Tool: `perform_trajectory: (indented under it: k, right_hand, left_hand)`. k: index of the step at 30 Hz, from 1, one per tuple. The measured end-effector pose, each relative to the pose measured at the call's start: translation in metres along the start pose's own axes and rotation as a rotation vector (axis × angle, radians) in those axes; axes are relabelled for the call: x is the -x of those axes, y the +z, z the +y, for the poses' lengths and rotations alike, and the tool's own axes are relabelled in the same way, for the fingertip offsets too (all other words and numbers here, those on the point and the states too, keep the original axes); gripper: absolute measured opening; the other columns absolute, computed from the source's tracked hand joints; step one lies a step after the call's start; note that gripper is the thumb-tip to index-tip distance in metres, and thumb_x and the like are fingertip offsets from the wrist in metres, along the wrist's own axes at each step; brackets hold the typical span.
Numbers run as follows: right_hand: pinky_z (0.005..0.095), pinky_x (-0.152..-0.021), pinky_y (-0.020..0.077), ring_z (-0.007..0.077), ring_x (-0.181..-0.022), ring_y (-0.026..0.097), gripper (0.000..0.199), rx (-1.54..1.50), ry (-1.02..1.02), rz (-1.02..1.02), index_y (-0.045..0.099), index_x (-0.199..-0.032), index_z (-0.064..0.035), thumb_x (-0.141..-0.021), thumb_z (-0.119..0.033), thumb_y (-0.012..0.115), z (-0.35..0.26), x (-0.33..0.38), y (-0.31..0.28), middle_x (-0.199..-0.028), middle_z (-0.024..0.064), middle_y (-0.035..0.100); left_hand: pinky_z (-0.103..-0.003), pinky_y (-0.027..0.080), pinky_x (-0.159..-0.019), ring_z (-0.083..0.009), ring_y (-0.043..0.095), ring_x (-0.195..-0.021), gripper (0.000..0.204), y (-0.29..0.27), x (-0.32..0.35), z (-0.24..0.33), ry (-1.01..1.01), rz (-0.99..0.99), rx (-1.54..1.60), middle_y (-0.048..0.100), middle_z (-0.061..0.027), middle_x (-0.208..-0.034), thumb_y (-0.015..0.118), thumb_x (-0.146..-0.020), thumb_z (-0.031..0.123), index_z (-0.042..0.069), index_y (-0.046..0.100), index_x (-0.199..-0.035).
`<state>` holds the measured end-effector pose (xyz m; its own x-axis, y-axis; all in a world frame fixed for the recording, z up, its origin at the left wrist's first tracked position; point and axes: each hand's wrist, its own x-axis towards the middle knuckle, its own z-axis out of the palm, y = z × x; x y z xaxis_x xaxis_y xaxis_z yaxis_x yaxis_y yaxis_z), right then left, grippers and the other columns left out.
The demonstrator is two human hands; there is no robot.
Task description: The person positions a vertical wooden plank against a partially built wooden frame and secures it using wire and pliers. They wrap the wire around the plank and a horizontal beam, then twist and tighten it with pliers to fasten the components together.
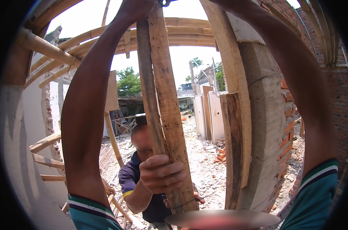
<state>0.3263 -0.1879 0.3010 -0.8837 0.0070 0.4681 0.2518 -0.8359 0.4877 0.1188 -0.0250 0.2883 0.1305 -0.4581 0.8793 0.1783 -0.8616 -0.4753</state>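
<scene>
Both my arms reach up past the upper edge. Only the heel of my left hand (137, 7) shows, beside the tops of two upright wooden planks; its fingers are cut off. A small dark metal piece (166, 3) shows at the planks' top, too cropped to name. My right forearm (273, 34) leaves the picture at the top, so that hand is out of sight. The wider plank (170, 96) and the narrower, greyer plank (146, 76) stand side by side with a thin gap. A co-worker's hand (162, 174) wraps round both lower down.
The co-worker (133, 180) stands just behind the planks. To the right are a tall timber board (235, 69), a shorter dark board (232, 149) and a concrete column (264, 115) with brick edges. Bamboo poles (181, 30) cross overhead. Rubble (204, 172) covers the ground beyond.
</scene>
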Motion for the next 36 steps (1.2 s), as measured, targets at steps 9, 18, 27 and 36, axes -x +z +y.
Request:
perform_trajectory:
  k: [9, 18, 27, 36]
  right_hand:
    - [0.0502, -0.087, 0.0545, 0.0328, -0.101, 0.068, 0.018, -0.173, -0.061, -0.304, 0.070, -0.107, -0.0069, -0.090, -0.013, 0.065, 0.019, -0.029, -0.027, -0.104, 0.0142, 0.070]
    - [0.0423, -0.051, 0.0549, 0.0253, -0.058, 0.066, 0.028, -0.407, 0.314, -1.266, 0.072, -0.081, -0.0009, -0.085, -0.027, 0.080, 0.026, -0.079, -0.050, -0.068, 0.0123, 0.067]
    - [0.0472, -0.089, 0.0528, 0.0301, -0.099, 0.068, 0.040, 0.036, -0.115, -0.370, 0.070, -0.110, -0.0008, -0.080, -0.024, 0.078, 0.017, -0.026, -0.107, -0.102, 0.0153, 0.069]
    - [0.0485, -0.080, 0.0510, 0.0292, -0.091, 0.066, 0.026, 0.111, -0.124, -0.372, 0.066, -0.110, -0.0059, -0.091, -0.023, 0.065, 0.044, -0.007, -0.054, -0.090, 0.0113, 0.063]
  left_hand:
    - [-0.040, 0.056, -0.078, -0.0289, 0.072, -0.082, 0.028, -0.001, -0.009, -0.005, 0.148, 0.004, -0.151, 0.074, -0.0141, -0.085, 0.059, -0.095, 0.027, 0.007, 0.077, -0.097]
    - [-0.048, 0.052, -0.094, -0.0355, 0.063, -0.112, 0.044, 0.058, -0.008, 0.058, 0.300, 0.072, -0.176, 0.063, -0.0165, -0.116, 0.087, -0.070, 0.026, 0.014, 0.067, -0.107]
    - [-0.047, 0.060, -0.081, -0.0367, 0.075, -0.089, 0.023, 0.079, -0.033, 0.069, -0.204, 0.224, -0.100, 0.075, -0.0191, -0.087, 0.076, -0.075, 0.021, 0.004, 0.073, -0.091]
    - [-0.049, 0.059, -0.084, -0.0376, 0.074, -0.096, 0.025, 0.067, -0.027, 0.083, -0.298, 0.117, -0.085, 0.075, -0.0207, -0.093, 0.070, -0.077, 0.015, 0.003, 0.074, -0.099]
